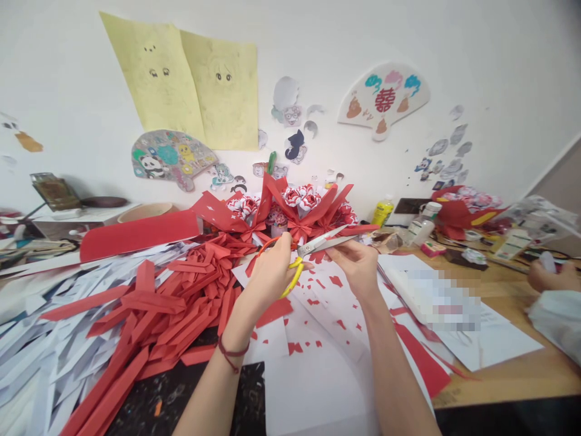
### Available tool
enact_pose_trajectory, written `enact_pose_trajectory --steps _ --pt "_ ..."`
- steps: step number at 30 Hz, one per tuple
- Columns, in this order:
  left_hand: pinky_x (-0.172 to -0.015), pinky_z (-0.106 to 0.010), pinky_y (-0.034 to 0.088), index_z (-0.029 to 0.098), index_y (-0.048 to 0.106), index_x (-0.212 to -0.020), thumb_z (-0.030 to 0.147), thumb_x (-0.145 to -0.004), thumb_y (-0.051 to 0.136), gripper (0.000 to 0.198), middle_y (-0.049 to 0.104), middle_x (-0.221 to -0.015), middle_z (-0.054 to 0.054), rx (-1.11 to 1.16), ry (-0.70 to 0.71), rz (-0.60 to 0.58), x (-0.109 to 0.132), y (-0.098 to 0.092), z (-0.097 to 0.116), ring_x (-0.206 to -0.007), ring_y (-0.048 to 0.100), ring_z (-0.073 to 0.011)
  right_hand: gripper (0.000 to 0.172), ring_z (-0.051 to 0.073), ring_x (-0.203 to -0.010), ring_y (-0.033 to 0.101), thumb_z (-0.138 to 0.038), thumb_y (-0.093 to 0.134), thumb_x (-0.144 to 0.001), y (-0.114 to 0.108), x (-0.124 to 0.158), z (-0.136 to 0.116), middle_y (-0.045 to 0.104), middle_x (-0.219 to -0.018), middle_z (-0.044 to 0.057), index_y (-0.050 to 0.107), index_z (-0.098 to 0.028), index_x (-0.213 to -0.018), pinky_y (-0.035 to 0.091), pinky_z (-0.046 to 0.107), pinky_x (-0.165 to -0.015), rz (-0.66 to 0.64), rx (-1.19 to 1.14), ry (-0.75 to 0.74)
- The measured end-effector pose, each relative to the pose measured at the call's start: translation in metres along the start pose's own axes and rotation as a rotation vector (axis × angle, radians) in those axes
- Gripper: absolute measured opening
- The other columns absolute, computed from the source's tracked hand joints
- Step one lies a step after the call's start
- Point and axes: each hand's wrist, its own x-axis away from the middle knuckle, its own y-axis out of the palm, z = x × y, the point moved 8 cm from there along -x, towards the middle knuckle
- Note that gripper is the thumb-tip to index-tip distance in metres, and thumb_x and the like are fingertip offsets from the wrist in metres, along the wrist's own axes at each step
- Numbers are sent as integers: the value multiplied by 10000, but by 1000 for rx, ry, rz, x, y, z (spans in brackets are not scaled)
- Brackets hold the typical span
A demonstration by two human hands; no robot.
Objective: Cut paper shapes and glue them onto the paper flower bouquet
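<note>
The left hand (270,272) is closed through the yellow handles of the scissors (313,247), blades parted and pointing right. The right hand (358,261), just beside the blades, pinches something too small to tell. Red strips (181,303) lie left of the left hand, red scraps (327,290) beneath both.

Head camera, forward-down — close over table (521,375)

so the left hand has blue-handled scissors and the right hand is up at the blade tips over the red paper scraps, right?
Not quite: the scissors have yellow and orange handles, not blue. The head view shows the left hand gripping them, with the right hand up at the blade tips over the red paper scraps.
</note>
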Motion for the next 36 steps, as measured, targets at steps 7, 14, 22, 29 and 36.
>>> enact_pose_trajectory --steps 7,14,22,29,36 --pt "-578 -297 372 244 341 -970 429 -942 465 225 644 -916 -49 -18 28 9 -1 0 -1 -773 660 -270 136 169 -599 627 -300 772 -730 -2 -1 -3 714 -713 24 762 -188 -807 558 315 -603 -8 23 -10" --pt "-556 -288 342 256 307 -946 410 -946 451 211 610 -875 -24 -29 63 26 1 1 -2 -720 630 -251 147 185 -631 633 -329 773 -730 -4 -2 -5 713 -729 31 773 -200 -800 548 309 -577 -8 56 -12" --pt "-534 -281 321 259 287 -931 405 -950 440 213 591 -844 -11 -44 84 22 1 1 -2 -698 614 -246 133 192 -693 646 -309 754 -764 -4 -2 -9 733 -806 46 774 -197 -831 544 304 -618 -28 90 -68" --pt "-532 -280 331 259 277 -919 420 -949 441 232 564 -808 5 -82 93 23 0 4 -3 -666 601 -233 95 179 -682 636 -260 743 -777 -5 -2 -9 718 -779 31 764 -193 -842 529 299 -649 -49 119 -118" --pt "-530 -286 330 253 292 -939 416 -946 452 228 569 -814 0 -110 96 8 1 6 -5 -674 607 -237 83 177 -677 626 -187 722 -776 -6 -3 -5 694 -734 15 769 -202 -842 508 302 -665 -72 141 -129"
